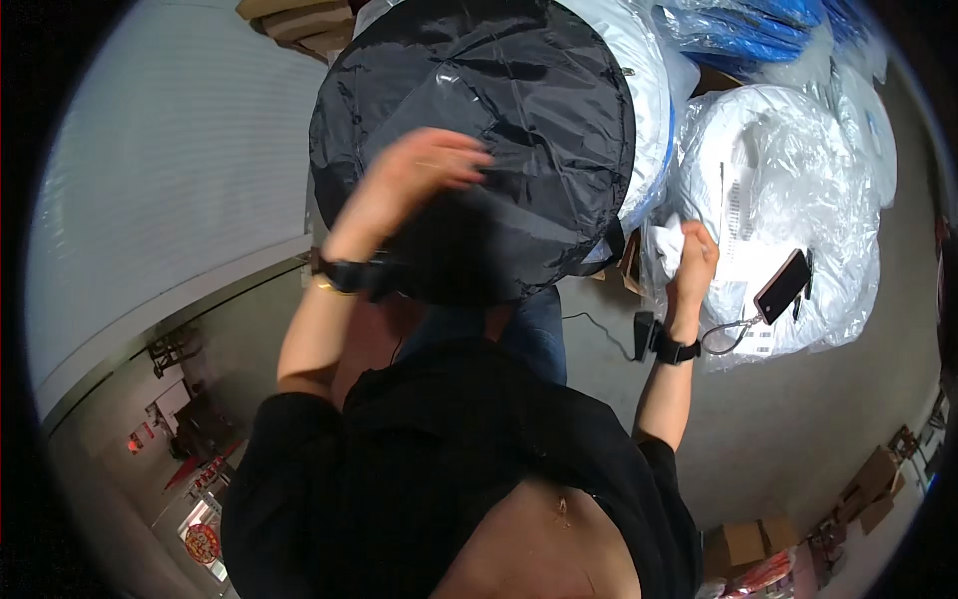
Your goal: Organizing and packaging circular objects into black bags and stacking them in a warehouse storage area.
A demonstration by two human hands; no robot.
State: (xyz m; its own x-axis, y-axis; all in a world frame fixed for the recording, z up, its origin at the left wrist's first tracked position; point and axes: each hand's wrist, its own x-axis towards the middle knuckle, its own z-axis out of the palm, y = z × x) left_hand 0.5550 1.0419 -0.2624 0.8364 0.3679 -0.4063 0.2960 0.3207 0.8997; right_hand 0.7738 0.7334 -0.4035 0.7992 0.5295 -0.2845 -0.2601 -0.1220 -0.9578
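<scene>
Because the round black fabric bag (559, 130) lies spread broadside in front of the person, nearly all of its upper face is open to the hands, and that is probably why it sits squarely before the body, its near edge over the jeans-clad legs (539, 334). What carries its weight underneath is hidden. A white round package (651, 110) shows beneath its right edge and seems to prop that side.

The left hand (424, 165) is above the bag's middle, its fingers loosely extended and close together with nothing visible in them; blur makes it impossible to tell whether they touch the fabric. The fingers of the right hand (699, 245) are curled closed around a white crumpled scrap (667, 243), paper or film, I cannot say which. Bunched like that, it can be held to one side, clear of the bag.

Just right of that hand, a film-wrapped white round package (808, 190) lies flat and serves as a ledge: the smartphone (783, 287) rests on it, presumably for easy reach, its wrist strap (725, 344) trailing toward the person. Blue film-wrapped bundles (748, 35) are stacked farther back.
</scene>
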